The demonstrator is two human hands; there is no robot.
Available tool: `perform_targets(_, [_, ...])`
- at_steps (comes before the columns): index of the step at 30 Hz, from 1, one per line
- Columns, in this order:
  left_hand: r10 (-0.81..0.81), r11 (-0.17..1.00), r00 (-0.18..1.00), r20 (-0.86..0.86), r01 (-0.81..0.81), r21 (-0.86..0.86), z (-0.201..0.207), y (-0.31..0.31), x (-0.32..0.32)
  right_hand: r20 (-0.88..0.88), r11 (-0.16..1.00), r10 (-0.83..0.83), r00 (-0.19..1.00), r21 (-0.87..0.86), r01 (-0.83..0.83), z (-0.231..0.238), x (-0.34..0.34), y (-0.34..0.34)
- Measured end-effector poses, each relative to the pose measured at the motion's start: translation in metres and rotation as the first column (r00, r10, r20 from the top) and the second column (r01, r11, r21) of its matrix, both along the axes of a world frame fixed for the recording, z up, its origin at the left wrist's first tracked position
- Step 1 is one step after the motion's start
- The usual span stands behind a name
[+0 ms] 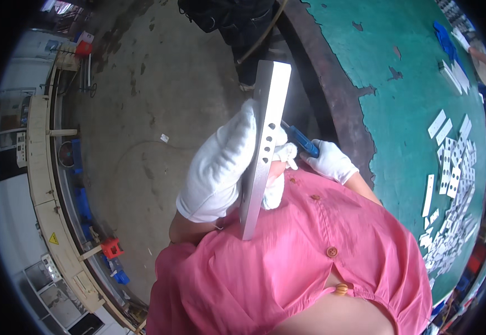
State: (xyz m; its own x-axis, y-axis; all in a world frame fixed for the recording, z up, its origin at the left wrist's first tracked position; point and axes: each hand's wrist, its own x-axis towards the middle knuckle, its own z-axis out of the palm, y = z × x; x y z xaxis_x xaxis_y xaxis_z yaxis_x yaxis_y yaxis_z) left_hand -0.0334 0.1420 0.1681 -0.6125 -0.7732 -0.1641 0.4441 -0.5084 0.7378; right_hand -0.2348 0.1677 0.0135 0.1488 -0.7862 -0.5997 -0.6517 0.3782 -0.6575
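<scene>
My left hand (216,163), in a white glove, is closed around a long silver metal bar (261,162). The bar stands nearly upright in the picture in front of my pink garment, with a row of several dark holes along its face. My right hand (332,162), also gloved in white, grips a blue-handled hand tool (305,142). The tool's thin shaft points at the side of the bar near the holes. Its tip is hidden behind the bar, so I cannot tell whether it touches.
To the right is a green-topped table (396,128) with a worn dark edge. Many small metal plates (454,181) with holes lie heaped on it. A co-worker's hand (480,56) shows at the far right. Long beige machinery (42,206) lines the left side.
</scene>
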Motion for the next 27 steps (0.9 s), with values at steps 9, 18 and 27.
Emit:
perform_targets(9, [-0.035,0.984,0.998,0.047,0.026,0.177,0.026,-0.004,-0.008,0.000,1.000,0.023,1.000,0.008,-0.023,0.005,-0.003,-0.004])
perform_targets(18, [-0.091,0.969,0.983,0.159,0.050,0.244,0.030,-0.014,-0.018,0.031,0.999,0.005,1.000,0.040,-0.006,0.003,-0.007,-0.006])
perform_targets(27, [0.027,0.736,0.980,-0.197,0.114,0.667,-0.066,-0.083,-0.027,0.091,0.996,-0.063,0.994,0.072,0.056,-0.016,-0.021,-0.007])
